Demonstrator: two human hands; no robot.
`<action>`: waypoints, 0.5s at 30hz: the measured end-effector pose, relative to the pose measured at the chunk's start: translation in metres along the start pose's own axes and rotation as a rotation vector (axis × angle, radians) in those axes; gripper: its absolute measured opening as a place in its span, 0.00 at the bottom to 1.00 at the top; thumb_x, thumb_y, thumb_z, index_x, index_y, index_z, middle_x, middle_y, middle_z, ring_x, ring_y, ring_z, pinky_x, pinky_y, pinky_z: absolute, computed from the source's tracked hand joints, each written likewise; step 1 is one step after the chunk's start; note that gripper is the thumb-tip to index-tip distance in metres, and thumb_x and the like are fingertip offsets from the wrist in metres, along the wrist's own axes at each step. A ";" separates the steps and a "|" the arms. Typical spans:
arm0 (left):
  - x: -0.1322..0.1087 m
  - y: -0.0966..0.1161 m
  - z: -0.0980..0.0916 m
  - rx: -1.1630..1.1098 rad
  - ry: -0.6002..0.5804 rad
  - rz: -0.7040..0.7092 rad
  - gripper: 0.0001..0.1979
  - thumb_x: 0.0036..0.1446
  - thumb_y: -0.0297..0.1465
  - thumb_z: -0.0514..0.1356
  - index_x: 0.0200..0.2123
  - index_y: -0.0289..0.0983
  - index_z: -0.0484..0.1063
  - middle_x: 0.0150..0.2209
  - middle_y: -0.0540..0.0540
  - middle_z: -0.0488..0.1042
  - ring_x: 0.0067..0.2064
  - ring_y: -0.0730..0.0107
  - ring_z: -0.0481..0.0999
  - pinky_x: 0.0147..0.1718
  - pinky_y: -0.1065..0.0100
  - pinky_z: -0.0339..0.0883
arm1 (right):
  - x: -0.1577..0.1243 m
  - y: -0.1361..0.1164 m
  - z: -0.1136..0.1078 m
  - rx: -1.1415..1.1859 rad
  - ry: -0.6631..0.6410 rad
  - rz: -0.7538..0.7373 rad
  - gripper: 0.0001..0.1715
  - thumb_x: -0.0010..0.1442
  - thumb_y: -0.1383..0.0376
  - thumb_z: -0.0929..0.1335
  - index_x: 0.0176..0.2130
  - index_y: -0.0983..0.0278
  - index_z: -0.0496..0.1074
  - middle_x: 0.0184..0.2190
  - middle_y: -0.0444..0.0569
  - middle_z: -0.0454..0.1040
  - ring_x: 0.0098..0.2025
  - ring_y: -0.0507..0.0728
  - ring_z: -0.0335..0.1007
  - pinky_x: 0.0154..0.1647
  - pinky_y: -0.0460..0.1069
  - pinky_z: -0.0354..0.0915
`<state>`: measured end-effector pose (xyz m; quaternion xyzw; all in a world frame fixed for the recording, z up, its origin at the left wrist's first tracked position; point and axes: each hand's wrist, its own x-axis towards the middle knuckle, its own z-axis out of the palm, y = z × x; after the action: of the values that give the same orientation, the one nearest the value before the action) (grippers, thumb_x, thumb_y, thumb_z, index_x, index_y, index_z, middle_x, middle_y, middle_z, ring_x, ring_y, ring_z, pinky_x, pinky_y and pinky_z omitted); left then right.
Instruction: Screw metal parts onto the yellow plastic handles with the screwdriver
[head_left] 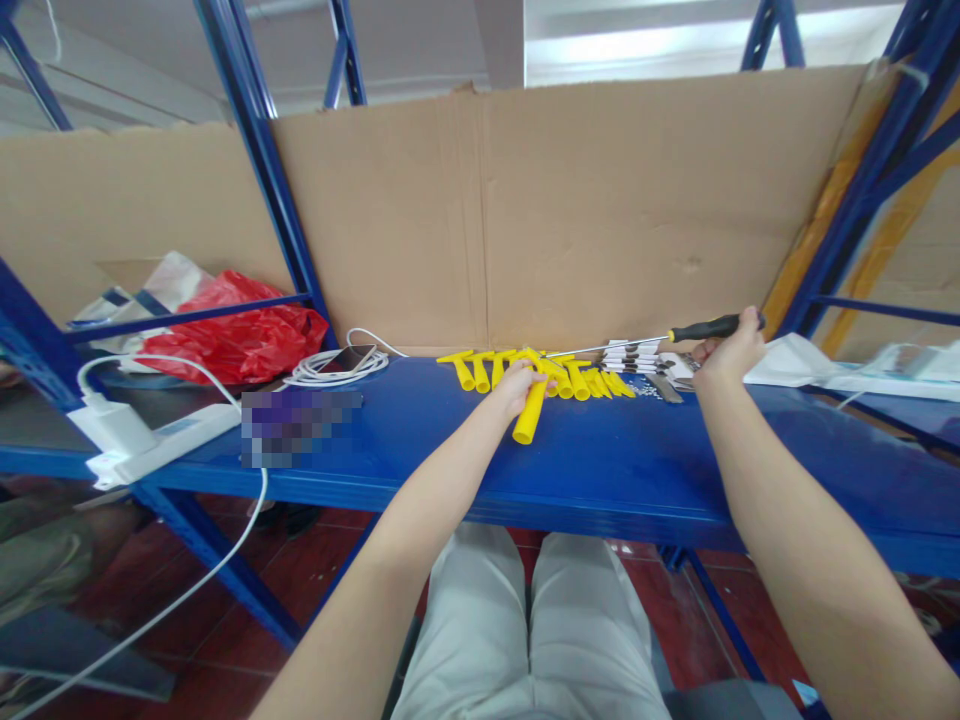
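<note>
My left hand (516,386) is closed around a yellow plastic scraper handle-like piece (529,415), a tube with a wider head, tilted above the blue shelf. In my right hand (729,350) is a screwdriver (705,329) with a black and yellow grip. Its long metal shaft points left, and the tip reaches the head of the yellow piece; whether it touches a screw is too small to tell. Behind my left hand, several similar yellow pieces (480,372) lie in a row. Smaller yellow parts (609,384) lie to their right.
Right of the yellow parts are stacked white-and-dark packets (628,357), tiny silvery bits (646,390) and a flat metal blade (664,389). Leftward lie a coiled white cable (330,368), a power strip (176,440) and a red plastic bag (240,325). A cardboard wall (570,210) stands behind.
</note>
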<state>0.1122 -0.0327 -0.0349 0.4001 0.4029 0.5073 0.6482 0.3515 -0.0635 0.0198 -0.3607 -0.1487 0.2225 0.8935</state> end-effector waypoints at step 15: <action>0.002 0.001 -0.002 0.026 0.030 0.026 0.24 0.52 0.14 0.61 0.49 0.39 0.65 0.43 0.44 0.78 0.35 0.65 0.84 0.22 0.76 0.67 | 0.002 0.001 -0.002 -0.022 -0.095 -0.016 0.18 0.75 0.63 0.57 0.30 0.60 0.55 0.17 0.33 0.55 0.13 0.46 0.48 0.10 0.40 0.47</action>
<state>0.1100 -0.0300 -0.0347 0.4061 0.4138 0.5162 0.6304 0.3540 -0.0628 0.0181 -0.3583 -0.1962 0.2304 0.8832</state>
